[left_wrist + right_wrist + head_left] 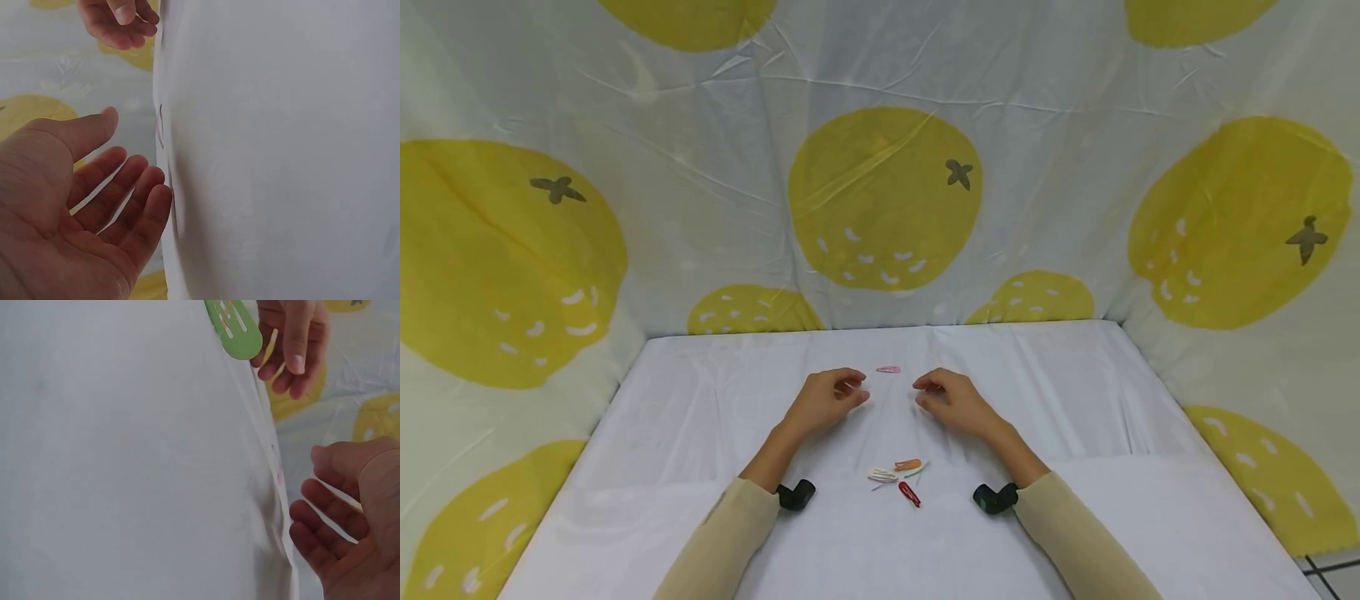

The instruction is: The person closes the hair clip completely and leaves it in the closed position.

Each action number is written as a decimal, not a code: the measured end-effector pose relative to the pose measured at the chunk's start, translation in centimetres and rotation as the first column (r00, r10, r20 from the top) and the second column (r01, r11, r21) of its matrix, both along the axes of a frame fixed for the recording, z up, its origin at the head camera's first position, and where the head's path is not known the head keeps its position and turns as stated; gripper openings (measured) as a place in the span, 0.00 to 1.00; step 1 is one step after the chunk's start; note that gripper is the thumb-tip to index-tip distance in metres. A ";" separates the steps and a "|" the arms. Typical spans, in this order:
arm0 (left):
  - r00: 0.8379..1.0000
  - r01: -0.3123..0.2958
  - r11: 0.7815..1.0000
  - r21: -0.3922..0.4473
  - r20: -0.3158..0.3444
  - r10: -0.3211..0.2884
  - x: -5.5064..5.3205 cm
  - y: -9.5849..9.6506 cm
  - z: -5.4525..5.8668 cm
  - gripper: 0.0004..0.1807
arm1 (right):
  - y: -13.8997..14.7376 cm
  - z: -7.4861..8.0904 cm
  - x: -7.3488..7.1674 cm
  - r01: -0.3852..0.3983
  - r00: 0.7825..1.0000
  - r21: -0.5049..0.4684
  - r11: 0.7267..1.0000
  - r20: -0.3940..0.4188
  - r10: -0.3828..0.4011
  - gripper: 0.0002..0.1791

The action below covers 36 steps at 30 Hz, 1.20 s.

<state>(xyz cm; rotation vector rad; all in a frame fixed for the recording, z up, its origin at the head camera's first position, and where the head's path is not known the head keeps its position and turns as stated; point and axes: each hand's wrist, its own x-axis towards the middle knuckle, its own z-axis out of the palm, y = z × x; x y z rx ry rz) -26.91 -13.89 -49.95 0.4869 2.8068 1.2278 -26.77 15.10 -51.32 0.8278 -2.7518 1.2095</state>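
Both hands rest on the white cloth-covered table (700, 400), a short gap between them. My left hand (833, 398) has loosely curled fingers and holds nothing; the left wrist view shows its bare palm (75, 206). My right hand (949, 400) lies the same way, and its palm (356, 544) is also bare. A pink hair clip (888, 369) lies just beyond the gap between the fingertips. Nearer my body sit a white clip (882, 476), an orange clip (907, 464) and a red clip (910, 493). A green clip (234, 325) lies on the cloth in the right wrist view.
A white fabric backdrop (880, 192) printed with large yellow fruits closes off the back and both sides of the table. Black wrist cameras (795, 495) (996, 498) sit below beige sleeves. The table's right edge drops away near the floor tiles (1333, 575).
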 end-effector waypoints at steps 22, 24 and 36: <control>0.985 0.173 0.984 -0.041 0.004 -0.173 3.6 0.6 0.7 0.15 | 1.2 0.6 3.7 -0.068 0.997 0.039 0.997 0.027 0.067 0.12; 0.983 0.183 0.982 -0.054 -0.003 -0.183 3.9 0.7 0.6 0.15 | 1.1 0.5 4.0 -0.091 0.996 0.038 0.995 0.018 0.090 0.11; 0.964 0.261 0.963 -0.065 -0.027 -0.263 5.5 1.6 1.2 0.11 | 0.2 0.3 5.5 -0.163 0.986 0.005 0.987 0.035 0.163 0.10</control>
